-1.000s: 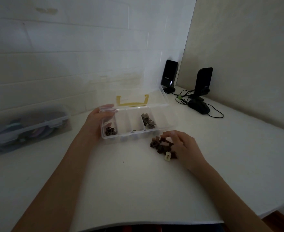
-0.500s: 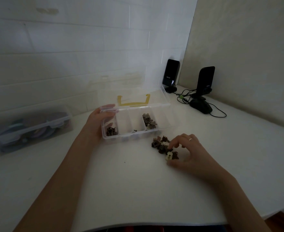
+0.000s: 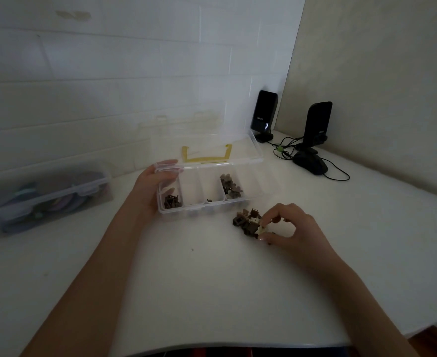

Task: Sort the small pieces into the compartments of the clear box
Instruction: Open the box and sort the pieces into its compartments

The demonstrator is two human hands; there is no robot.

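1. Right hand [image 3: 293, 228] pinches a pale piece [image 3: 261, 230] at the loose pile [image 3: 247, 222] by its fingertips.
2. Left hand [image 3: 153, 182] grips the clear box [image 3: 202, 210], just beyond that pile.
3. Pick-up step, I judge; next, lift toward a compartment.

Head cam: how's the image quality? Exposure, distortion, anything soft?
Head view: dim and underexposed, so the brown pieces on the table read as dark blobs; wide-angle bending curves the table's near edge and the wall lines; the closed storage box at far left is smeared and soft; the clear box lid is hazy; no hard glare.
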